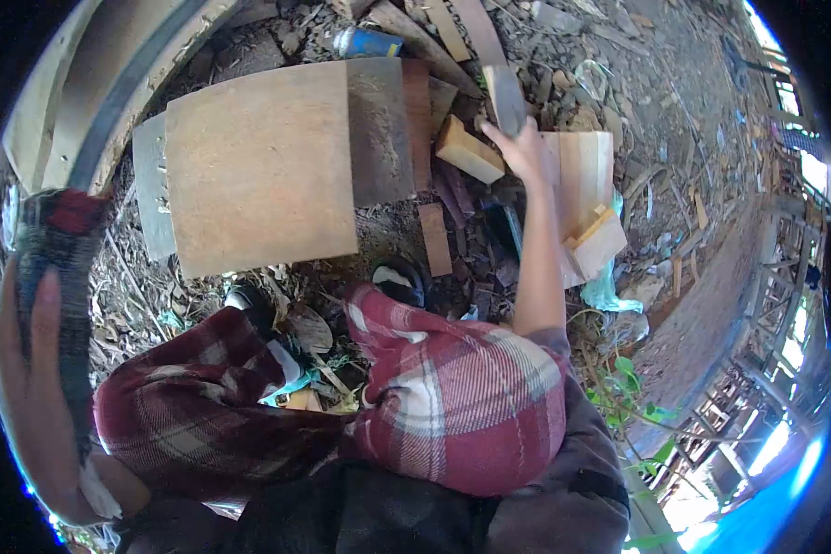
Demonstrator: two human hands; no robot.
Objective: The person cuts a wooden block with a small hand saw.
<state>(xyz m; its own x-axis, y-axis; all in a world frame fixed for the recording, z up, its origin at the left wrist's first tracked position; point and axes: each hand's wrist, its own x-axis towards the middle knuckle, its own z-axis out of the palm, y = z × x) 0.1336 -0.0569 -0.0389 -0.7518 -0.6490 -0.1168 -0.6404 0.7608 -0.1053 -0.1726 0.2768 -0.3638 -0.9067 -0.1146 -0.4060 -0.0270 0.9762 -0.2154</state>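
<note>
At the far left, my left hand is closed around the grip of a long tool. Dark knitted cloth with a red patch wraps this grip, and a narrow grey bar or blade runs up from it; the tool's far end is out of view. My right hand reaches forward and grips the near end of a small wood block, thumb to its left. Just below that hand lies a yellowish wood block. Pale planks lie to the right, partly behind my forearm.
A large plywood board overlaps a greyer board before my knees. A cut wood piece lies on the planks, beside a green plastic bag. A blue can sits at the back. Wood scraps and leaves litter the ground.
</note>
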